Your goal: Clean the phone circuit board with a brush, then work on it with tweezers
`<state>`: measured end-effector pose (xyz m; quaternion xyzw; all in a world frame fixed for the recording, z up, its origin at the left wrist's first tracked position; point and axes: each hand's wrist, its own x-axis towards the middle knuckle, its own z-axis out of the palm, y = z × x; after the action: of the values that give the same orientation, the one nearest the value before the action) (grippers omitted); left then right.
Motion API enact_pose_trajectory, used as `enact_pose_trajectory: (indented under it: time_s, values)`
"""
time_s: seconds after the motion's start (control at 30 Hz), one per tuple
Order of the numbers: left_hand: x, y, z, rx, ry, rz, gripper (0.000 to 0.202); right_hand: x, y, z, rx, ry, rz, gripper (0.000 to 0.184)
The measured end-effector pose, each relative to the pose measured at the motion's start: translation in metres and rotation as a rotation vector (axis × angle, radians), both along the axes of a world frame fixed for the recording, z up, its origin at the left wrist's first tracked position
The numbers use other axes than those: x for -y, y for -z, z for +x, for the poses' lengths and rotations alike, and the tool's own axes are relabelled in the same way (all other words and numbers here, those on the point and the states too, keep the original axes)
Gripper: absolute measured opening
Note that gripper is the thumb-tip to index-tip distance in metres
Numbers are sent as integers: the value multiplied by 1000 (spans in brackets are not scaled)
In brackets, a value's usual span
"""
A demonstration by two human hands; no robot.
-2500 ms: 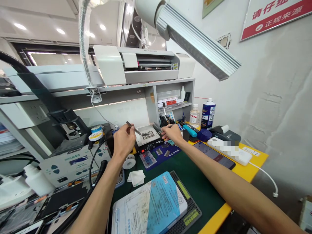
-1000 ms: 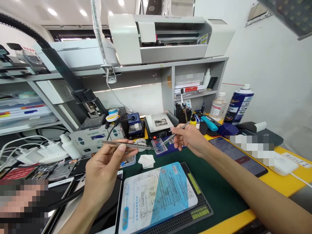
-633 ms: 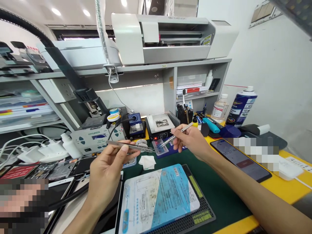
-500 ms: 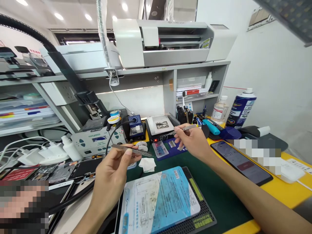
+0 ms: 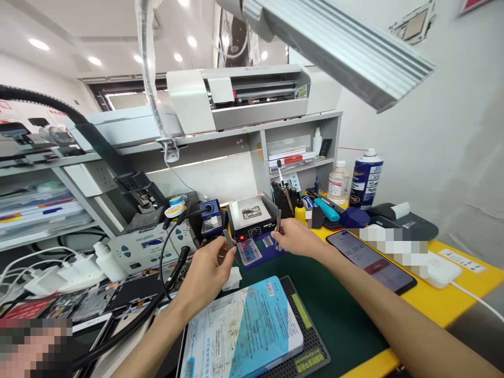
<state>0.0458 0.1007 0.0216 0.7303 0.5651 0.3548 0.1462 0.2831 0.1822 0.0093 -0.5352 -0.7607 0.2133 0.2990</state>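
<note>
My left hand pinches a pair of grey metal tweezers, mostly hidden by the fingers. My right hand is closed around a second pair of tweezers, held nearly upright by the right front of a small heating plate. A small circuit board lies on the plate's pale top, and a red light glows on its front. Between my hands, a clear plastic case rests on a blue mat. White tissue lies beneath my left hand.
A blue and white box lies on a black mat in front. To the right are a phone, a spray can and a clear bottle. A soldering station and black hoses stand left. A lamp hangs overhead.
Both hands have moved toward the heating plate. The right tweezers have swung from nearly level to upright, and the left ones now point up and away. The view has shifted.
</note>
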Motion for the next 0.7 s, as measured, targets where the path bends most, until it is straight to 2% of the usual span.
enact_pose_trajectory:
  time_s: [0.1,0.17,0.3,0.4,0.53,0.7]
  values:
    - [-3,-2,0,-30,4,-24,20,-2,2,0,-62,35,19,34]
    - [-9,-10,-2,-4,-27,0,21,-3,-1,1,-136,45,12,39]
    - [-38,-37,-6,116,-128,124,32,-3,-9,0,-356,95,10,27]
    - [-67,-52,-4,129,-142,157,31,-6,-9,-3,-487,125,29,21]
    - [-95,-56,5,92,-148,175,31,-10,-1,-7,-548,147,66,24]
    - [-99,-60,12,34,-134,200,28,-11,3,-9,-501,169,138,29]
